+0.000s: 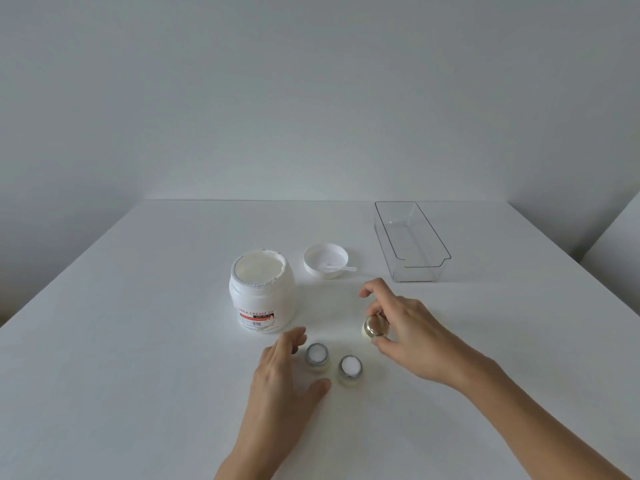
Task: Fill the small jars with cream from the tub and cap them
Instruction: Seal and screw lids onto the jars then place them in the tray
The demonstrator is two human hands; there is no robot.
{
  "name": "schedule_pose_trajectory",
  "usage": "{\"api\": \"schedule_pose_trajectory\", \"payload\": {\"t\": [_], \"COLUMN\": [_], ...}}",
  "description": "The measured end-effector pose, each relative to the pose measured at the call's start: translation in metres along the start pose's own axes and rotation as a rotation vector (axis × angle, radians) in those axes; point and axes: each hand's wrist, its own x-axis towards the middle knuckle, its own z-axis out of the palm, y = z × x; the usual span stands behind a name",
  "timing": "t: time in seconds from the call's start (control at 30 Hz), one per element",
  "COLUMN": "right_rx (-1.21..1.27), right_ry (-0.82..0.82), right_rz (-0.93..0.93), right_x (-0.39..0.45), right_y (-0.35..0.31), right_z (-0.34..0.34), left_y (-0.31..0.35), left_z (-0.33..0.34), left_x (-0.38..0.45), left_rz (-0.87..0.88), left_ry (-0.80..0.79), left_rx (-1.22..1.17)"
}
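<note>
The right hand (403,322) is pinching a capped jar (374,328) off to the right, while the left hand (280,370), fingers (294,336) loosely spread and holding nothing, is hovering just left of the two open jars (316,355), nearer them.

There are three small jars: two open ones (316,355) (350,368) showing white cream and one capped jar (373,328). One open cream tub (261,293), one tub lid (326,260), one spatula (337,268), one clear plastic bin (410,239).
</note>
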Motion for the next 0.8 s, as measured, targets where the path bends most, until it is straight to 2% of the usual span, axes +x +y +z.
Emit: {"api": "schedule_pose_trajectory", "payload": {"t": [0.27, 0.33, 0.43, 0.6, 0.8], "right_rx": [0.074, 0.129, 0.062, -0.136, -0.130], "right_ry": [-0.058, 0.006, 0.128, 0.007, 0.067], "right_rz": [0.024, 0.052, 0.092, 0.156, 0.113], "right_x": [0.002, 0.003, 0.007, 0.018, 0.020], "right_y": [0.016, 0.024, 0.042, 0.060, 0.057], "right_z": [0.007, -0.003, -0.018, -0.009, -0.007], "left_y": [-0.003, -0.002, -0.002, 0.002, 0.008], "left_z": [0.004, 0.003, 0.002, 0.000, -0.002], "left_x": [0.003, 0.002, 0.002, 0.005, 0.006], "left_rz": [0.042, 0.039, -0.030, -0.117, -0.185], "left_ry": [0.055, 0.077, 0.119, 0.118, -0.012], "left_rx": [0.037, -0.003, -0.146, -0.400, -0.762]}}
